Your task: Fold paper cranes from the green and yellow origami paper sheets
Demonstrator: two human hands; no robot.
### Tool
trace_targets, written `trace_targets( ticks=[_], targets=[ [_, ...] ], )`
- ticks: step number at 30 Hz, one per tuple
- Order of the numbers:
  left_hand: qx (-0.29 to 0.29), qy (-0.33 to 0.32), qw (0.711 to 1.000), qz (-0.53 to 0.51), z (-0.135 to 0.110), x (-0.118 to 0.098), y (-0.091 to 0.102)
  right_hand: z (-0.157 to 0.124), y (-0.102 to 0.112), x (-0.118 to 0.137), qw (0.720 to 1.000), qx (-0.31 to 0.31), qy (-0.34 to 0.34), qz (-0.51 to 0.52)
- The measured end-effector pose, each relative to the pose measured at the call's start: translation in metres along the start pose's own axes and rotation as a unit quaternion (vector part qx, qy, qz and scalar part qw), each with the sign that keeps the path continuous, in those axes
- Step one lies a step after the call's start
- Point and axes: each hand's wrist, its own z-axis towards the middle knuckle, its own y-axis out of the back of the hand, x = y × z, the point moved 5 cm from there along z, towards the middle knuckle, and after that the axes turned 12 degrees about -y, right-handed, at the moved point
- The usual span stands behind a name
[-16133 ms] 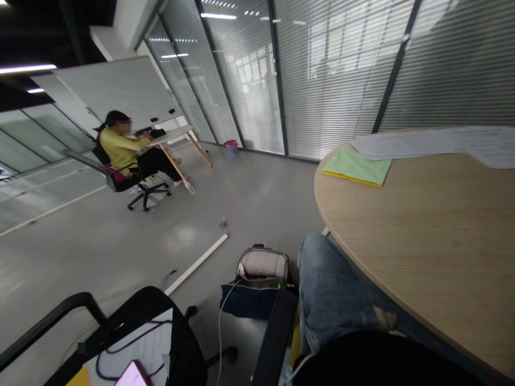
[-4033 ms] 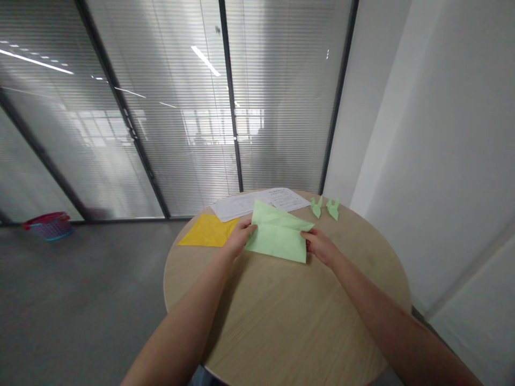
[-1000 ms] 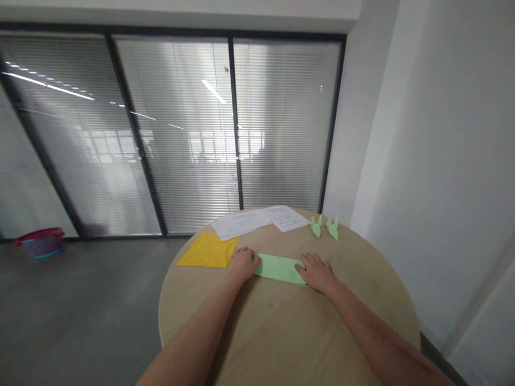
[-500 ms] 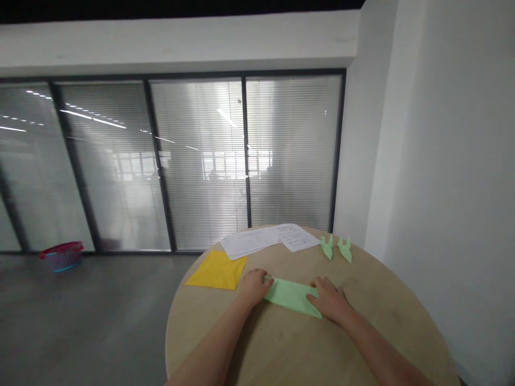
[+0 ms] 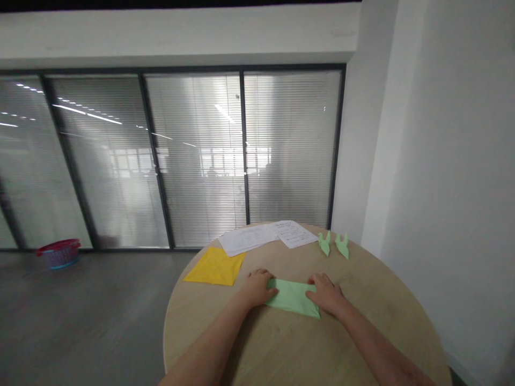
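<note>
A light green sheet of paper (image 5: 293, 296), folded into a narrow strip, lies flat on the round wooden table (image 5: 281, 348). My left hand (image 5: 259, 285) rests on its left end with the fingers lying flat. My right hand (image 5: 326, 292) presses on its right end, fingers spread over the paper. Both forearms reach in from the bottom of the view.
A yellow paper square (image 5: 215, 266) lies left of my left hand. White printed sheets (image 5: 265, 236) sit at the table's far edge, with two small green folded paper figures (image 5: 333, 244) to their right. A white wall stands at right; glass partitions with blinds behind; a red basket (image 5: 58, 252) on the floor.
The green paper went from a larger raised sheet four seconds ago to a flat narrow strip. Over the last second my hands stay pressed on its ends while the view tilts upward.
</note>
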Motion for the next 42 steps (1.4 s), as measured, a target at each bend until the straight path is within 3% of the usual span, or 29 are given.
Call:
trace_targets(
  ticks=[9,12,15,18,21,26,32,38,42],
  targets=[
    [-0.044,0.022,0.998,-0.035,0.005,0.009,-0.002,0.001,0.002,0.001,0.998,-0.025,0.034,0.039],
    [-0.067,0.041,0.992,-0.098,0.008,0.013,0.003,0.001,0.006,0.003,0.995,-0.023,0.056,0.085],
    [-0.103,0.088,0.965,-0.225,0.009,0.02,0.008,0.006,0.011,0.0,0.986,-0.021,0.04,0.162],
    [-0.158,0.105,0.918,-0.347,0.01,0.027,0.011,0.012,0.018,-0.005,0.964,-0.03,0.016,0.265],
    [-0.155,0.11,0.873,-0.45,0.011,0.029,0.007,0.016,0.021,-0.009,0.931,-0.033,0.018,0.363],
    [-0.197,0.13,0.848,-0.474,0.009,0.027,0.01,0.017,0.019,-0.013,0.877,-0.047,0.017,0.479],
    [-0.267,0.155,0.829,-0.467,0.003,0.027,0.019,0.016,0.014,-0.008,0.855,0.015,0.015,0.519],
    [-0.316,0.161,0.808,-0.471,0.002,0.035,0.025,0.011,0.01,-0.001,0.868,0.074,0.019,0.49],
    [-0.338,0.153,0.809,-0.455,0.002,0.037,0.027,0.013,0.007,0.0,0.903,0.06,0.047,0.423]
  ],
)
